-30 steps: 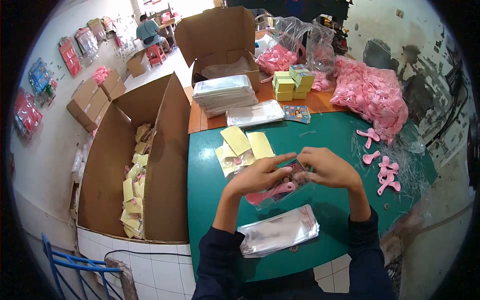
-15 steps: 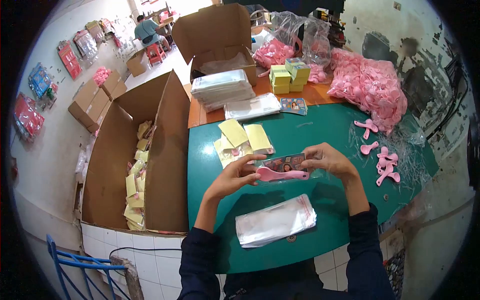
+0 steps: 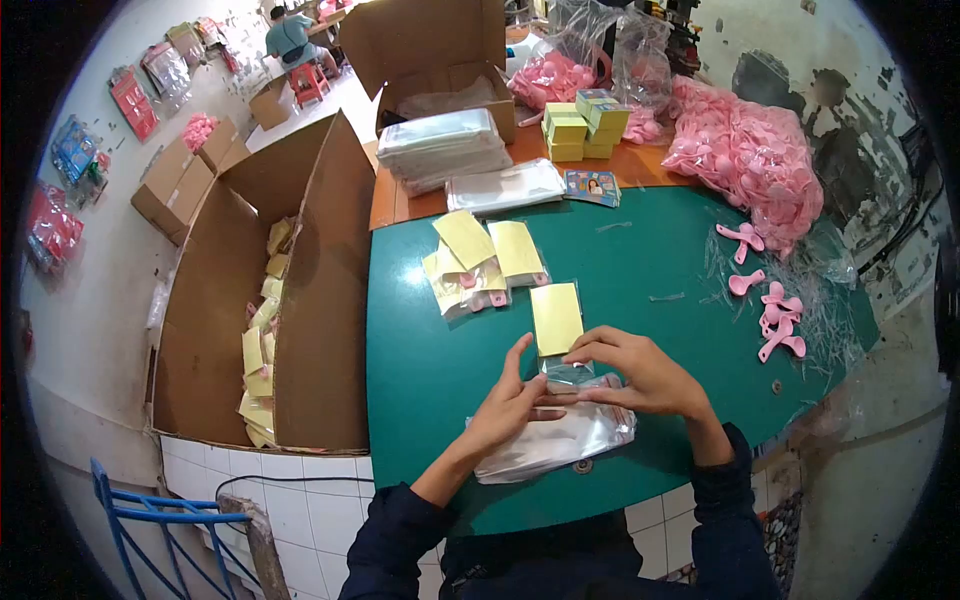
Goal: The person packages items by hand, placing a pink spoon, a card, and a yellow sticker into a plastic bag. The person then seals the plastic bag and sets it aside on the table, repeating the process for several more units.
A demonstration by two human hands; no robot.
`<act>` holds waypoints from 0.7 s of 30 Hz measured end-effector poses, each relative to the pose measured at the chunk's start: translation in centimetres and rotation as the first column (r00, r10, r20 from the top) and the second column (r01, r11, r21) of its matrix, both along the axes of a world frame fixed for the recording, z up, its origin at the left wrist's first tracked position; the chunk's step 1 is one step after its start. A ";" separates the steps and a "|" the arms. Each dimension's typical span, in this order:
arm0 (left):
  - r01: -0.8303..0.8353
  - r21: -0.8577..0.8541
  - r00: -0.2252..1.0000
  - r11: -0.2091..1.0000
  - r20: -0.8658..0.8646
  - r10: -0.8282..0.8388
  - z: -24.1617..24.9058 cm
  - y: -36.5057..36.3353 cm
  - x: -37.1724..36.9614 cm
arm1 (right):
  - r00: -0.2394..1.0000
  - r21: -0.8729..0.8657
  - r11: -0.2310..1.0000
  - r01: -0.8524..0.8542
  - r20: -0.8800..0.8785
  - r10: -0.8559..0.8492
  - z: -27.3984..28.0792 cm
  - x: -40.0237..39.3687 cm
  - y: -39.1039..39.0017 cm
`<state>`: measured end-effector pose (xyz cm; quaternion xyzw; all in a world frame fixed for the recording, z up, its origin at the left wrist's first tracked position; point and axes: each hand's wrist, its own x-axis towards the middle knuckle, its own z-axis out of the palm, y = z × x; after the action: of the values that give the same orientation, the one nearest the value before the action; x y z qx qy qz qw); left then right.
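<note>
A clear plastic bag (image 3: 566, 373) with a yellow card (image 3: 557, 318) inside lies in front of me, its card end pointing away. My left hand (image 3: 510, 405) has its fingertips on the bag's near edge, with the thumb raised apart. From the other side, my right hand (image 3: 640, 375) grips that same edge between thumb and fingers. Under both hands is a stack of flat clear bags (image 3: 540, 450). The pink spoon is hidden from view. Beyond lie several filled bags with yellow cards (image 3: 515, 248) and bits of pink showing.
Left of the green table (image 3: 430, 380) stands a deep cardboard box (image 3: 325, 300) holding filled bags. Loose pink spoons (image 3: 745, 282) lie at right, near a large bag of pink spoons (image 3: 745, 160). Card stacks (image 3: 585, 128) and clear bag piles (image 3: 445, 150) stand behind. A person (image 3: 288, 40) sits far off.
The bag with the spoon and picture card has turned over, now showing its yellow side. It lies on the table, and both hands have come nearer to me, at its near edge.
</note>
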<state>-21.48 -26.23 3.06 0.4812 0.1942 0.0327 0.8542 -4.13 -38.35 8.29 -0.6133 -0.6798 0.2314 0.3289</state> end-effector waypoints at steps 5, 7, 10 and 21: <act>0.055 0.083 0.997 0.995 -0.060 -0.050 0.2 0.2 -0.3 | 0.999 -0.007 0.999 0.044 0.031 -0.044 -2.0 -1.4 0.4; 0.040 0.104 0.997 0.994 -0.072 -0.033 -0.3 0.2 -0.4 | 0.998 -0.006 0.999 0.050 0.038 -0.050 -2.6 -1.9 0.6; 0.098 0.043 0.990 0.994 -0.107 -0.093 0.7 0.2 -0.6 | 0.996 0.011 0.999 0.040 0.075 -0.041 -3.2 -2.2 0.6; 0.001 0.148 1.000 0.989 -0.012 0.001 -0.2 -0.2 -0.3 | 0.979 0.102 0.994 -0.049 0.204 0.027 -3.1 -3.1 0.6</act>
<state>-21.83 -26.47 2.83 0.5433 0.1965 0.0440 0.8151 -7.28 -37.71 5.19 -0.6021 -0.7327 0.1376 0.2858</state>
